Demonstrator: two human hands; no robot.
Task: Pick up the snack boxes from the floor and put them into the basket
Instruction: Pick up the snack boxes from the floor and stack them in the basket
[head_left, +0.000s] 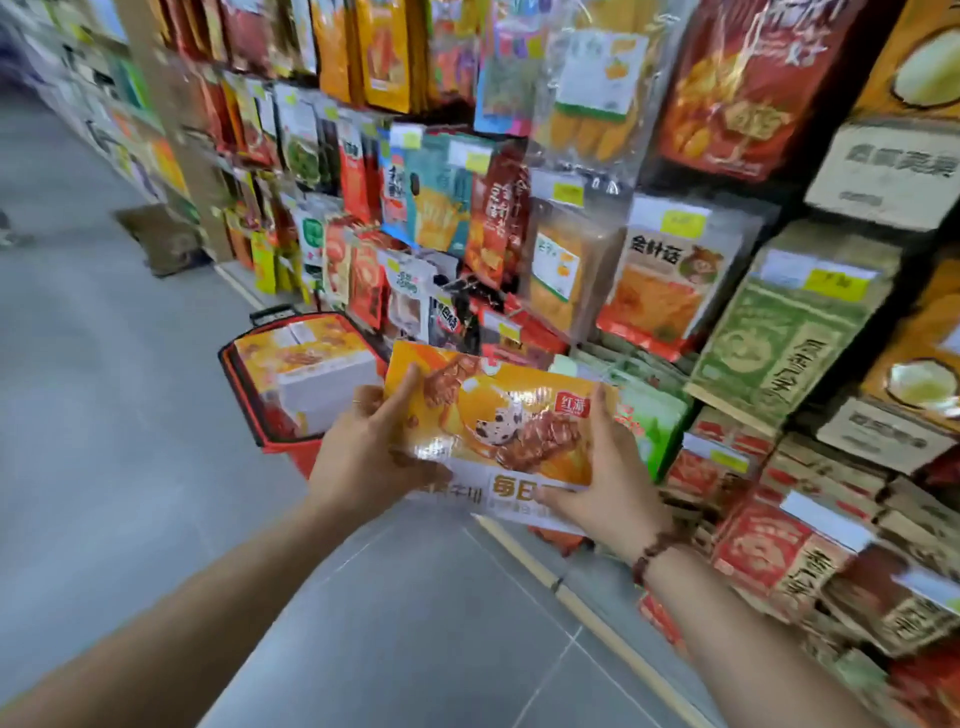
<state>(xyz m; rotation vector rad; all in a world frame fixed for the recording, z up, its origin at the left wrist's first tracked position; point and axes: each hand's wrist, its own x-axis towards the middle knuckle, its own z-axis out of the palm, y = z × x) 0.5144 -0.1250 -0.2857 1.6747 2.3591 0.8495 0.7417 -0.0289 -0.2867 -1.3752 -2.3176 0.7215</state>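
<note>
I hold an orange-and-white snack box (498, 431) flat in front of me, above the grey floor. My left hand (363, 441) grips its left end with the thumb on top. My right hand (608, 478) grips its right end; a bead bracelet sits on that wrist. Just beyond the box stands a red basket (244, 384) on the floor against the shelves. Inside the basket lie similar orange-and-white snack boxes (306, 364), filling most of it. The held box hides the basket's near right corner.
Shelves (675, 260) packed with snack bags and boxes run along the right side, down to floor level. A wooden strip (582, 608) edges the shelf base. The grey tiled floor (130, 415) stretches to the left. A brown sack (166, 239) lies farther down the aisle.
</note>
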